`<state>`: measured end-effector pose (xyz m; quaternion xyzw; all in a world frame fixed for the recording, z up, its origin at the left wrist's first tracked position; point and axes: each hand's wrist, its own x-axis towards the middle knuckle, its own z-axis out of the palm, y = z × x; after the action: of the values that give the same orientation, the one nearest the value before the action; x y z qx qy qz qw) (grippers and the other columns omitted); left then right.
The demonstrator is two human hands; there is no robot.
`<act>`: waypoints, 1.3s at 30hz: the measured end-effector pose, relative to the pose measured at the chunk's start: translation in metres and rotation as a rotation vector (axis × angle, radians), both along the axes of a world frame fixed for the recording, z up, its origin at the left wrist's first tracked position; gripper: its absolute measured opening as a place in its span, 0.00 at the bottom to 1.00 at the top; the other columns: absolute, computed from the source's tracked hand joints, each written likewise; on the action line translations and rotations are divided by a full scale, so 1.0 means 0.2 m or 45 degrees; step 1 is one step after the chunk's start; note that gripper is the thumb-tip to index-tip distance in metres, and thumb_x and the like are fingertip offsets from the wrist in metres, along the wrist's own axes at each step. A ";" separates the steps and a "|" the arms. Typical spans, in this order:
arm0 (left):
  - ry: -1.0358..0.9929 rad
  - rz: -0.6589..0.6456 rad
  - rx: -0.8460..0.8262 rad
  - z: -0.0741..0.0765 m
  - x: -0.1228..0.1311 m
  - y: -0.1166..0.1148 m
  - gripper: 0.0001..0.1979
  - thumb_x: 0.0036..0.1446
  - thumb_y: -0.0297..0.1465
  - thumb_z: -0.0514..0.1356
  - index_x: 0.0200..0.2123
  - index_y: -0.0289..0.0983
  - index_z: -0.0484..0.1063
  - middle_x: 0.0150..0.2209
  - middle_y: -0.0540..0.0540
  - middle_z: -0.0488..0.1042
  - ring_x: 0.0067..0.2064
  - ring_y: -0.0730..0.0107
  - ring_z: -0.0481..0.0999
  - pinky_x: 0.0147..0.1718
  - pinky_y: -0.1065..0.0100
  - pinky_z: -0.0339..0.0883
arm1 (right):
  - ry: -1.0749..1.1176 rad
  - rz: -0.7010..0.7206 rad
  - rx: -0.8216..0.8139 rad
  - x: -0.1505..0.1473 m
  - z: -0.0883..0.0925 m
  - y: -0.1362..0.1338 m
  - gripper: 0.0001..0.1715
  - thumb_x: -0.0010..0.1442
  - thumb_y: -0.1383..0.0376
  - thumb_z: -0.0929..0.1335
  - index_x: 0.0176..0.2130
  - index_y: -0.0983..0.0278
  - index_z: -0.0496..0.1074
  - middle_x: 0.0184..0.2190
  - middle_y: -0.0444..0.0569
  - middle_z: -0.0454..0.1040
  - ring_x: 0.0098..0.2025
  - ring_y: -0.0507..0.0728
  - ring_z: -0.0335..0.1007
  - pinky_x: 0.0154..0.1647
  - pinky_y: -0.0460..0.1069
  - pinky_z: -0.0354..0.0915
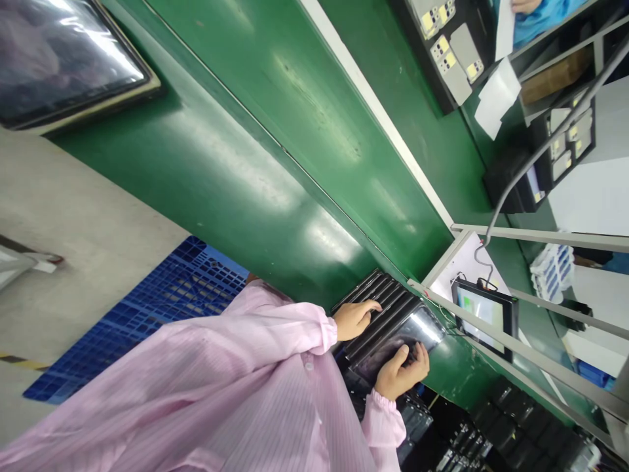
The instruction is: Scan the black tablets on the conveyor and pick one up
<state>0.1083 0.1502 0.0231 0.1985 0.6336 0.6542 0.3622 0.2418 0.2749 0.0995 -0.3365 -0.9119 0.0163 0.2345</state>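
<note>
Several dark, glossy flat units (378,288) stand in a row on the green table's near part, with a broad shiny black panel (417,328) at the right of the row. My left hand (354,319) rests on the tops of the units, its fingers slightly curled and nothing visibly gripped. Against the lower part of the shiny panel lies my right hand (403,372), fingers apart and thumb raised. Both wrists are in pink sleeves.
A framed screen (484,314) on a metal stand is to the right. A large dark panel (63,59) lies upper left. Black trays (432,72) of grey parts and a person's hand (525,5) are upper right. A blue pallet (147,321) is on the floor.
</note>
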 end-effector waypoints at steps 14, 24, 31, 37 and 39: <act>0.016 -0.047 0.011 0.15 0.00 0.01 0.20 0.67 0.24 0.49 0.58 0.44 0.68 0.55 0.52 0.81 0.58 0.69 0.79 0.60 0.65 0.69 | 0.025 0.007 0.000 -0.03 0.03 -0.02 0.22 0.71 0.57 0.65 0.55 0.70 0.73 0.55 0.70 0.75 0.61 0.71 0.69 0.62 0.69 0.63; 0.185 -0.027 0.013 0.26 0.06 -0.05 0.18 0.70 0.29 0.50 0.58 0.44 0.68 0.59 0.48 0.77 0.58 0.65 0.78 0.59 0.63 0.70 | 0.054 0.002 -0.074 -0.01 0.02 -0.01 0.22 0.72 0.57 0.64 0.54 0.71 0.73 0.55 0.70 0.75 0.60 0.70 0.70 0.61 0.68 0.63; 0.277 -0.102 0.003 0.26 0.12 -0.05 0.14 0.67 0.30 0.54 0.55 0.44 0.68 0.64 0.47 0.72 0.42 0.69 0.82 0.52 0.63 0.73 | 0.082 -0.025 -0.115 0.00 0.02 -0.02 0.24 0.72 0.55 0.63 0.55 0.70 0.73 0.56 0.68 0.74 0.60 0.68 0.69 0.62 0.66 0.63; 0.337 -0.156 -0.078 0.27 0.13 -0.06 0.18 0.65 0.34 0.58 0.57 0.42 0.66 0.66 0.42 0.68 0.32 0.72 0.76 0.46 0.60 0.75 | 0.192 -0.016 -0.290 0.05 0.03 0.01 0.25 0.70 0.53 0.64 0.54 0.70 0.74 0.58 0.67 0.73 0.59 0.66 0.70 0.58 0.62 0.67; 0.363 -0.170 -0.095 0.26 0.12 -0.06 0.22 0.64 0.35 0.59 0.60 0.42 0.65 0.65 0.40 0.68 0.40 0.67 0.78 0.50 0.58 0.74 | 0.294 -0.113 -0.390 0.13 0.01 0.08 0.28 0.68 0.51 0.65 0.55 0.71 0.74 0.59 0.68 0.71 0.58 0.65 0.70 0.54 0.59 0.69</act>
<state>0.1333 0.1389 0.0758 0.3174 0.6879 0.5698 0.3184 0.2677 0.2905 0.1008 -0.4040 -0.8501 0.1828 0.2840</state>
